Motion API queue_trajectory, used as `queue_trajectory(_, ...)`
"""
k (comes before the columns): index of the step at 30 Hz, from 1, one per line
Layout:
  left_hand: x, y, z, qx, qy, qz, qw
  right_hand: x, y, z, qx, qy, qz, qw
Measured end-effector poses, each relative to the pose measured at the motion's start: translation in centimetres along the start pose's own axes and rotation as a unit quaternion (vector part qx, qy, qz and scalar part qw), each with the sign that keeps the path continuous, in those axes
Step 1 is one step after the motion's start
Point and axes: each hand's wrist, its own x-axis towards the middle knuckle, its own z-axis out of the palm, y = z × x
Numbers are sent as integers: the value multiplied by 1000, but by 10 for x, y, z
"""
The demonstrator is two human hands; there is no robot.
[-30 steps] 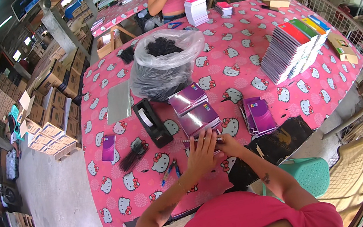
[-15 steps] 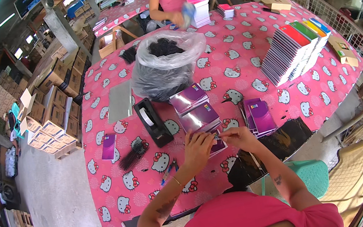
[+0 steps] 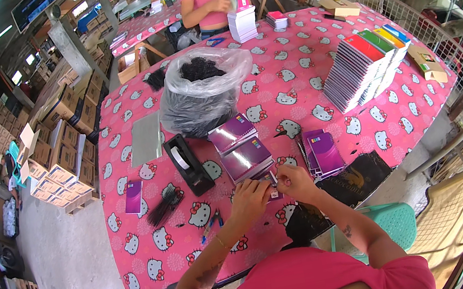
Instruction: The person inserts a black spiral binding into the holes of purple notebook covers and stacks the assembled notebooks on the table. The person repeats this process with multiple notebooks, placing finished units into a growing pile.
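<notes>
A small purple notebook (image 3: 275, 192) lies near the table's front edge, partly covered by both hands. My left hand (image 3: 250, 199) holds it from the left with fingers closed. At its right edge my right hand (image 3: 296, 184) is pinched, close to the left fingertips; whatever sits in the pinch is too small to make out. Just beyond the hands are piles of glossy purple notebooks (image 3: 246, 159). More purple notebooks (image 3: 324, 151) lie to the right, beside a thin black coil strip (image 3: 302, 150). Left of the piles stands a black tape dispenser (image 3: 188, 164).
A plastic bag of black coils (image 3: 198, 97) stands mid-table. Loose black coils (image 3: 166, 205), pens (image 3: 211, 225) and a single purple notebook (image 3: 134, 197) lie left. Tall notebook stacks (image 3: 361, 69) rise at right. Across the table a person (image 3: 210, 6) handles a white stack (image 3: 242, 23).
My two hands have drawn closer together over the notebook, the right fingers curling in more. The person opposite has raised a bluish item from beside the white stack. The view has shifted slightly.
</notes>
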Motion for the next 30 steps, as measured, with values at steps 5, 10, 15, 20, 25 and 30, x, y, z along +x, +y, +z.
queue_trajectory(5, 35, 22, -30, -127, 19, 10, 992, -6, -18, -14, 382, 84, 54, 919)
queue_trajectory(10, 35, 20, -33, -99, 206, -23, 973, -22, -27, -61, 98, 11, 69, 993)
queue_trajectory(15, -52, -13, 24, 90, -50, 38, 994, -35, 25, -82, -246, 232, -92, 937)
queue_trajectory(20, -59, -12, 25, 81, -68, 36, 994, -47, 46, -65, -282, 67, -24, 957)
queue_trajectory(25, -51, -13, 23, 18, -76, -17, 997, -22, 13, -13, -37, 42, -27, 998)
queue_trajectory(30, -34, -19, 12, -101, -90, -118, 984, -45, 57, 32, 141, 19, 185, 972)
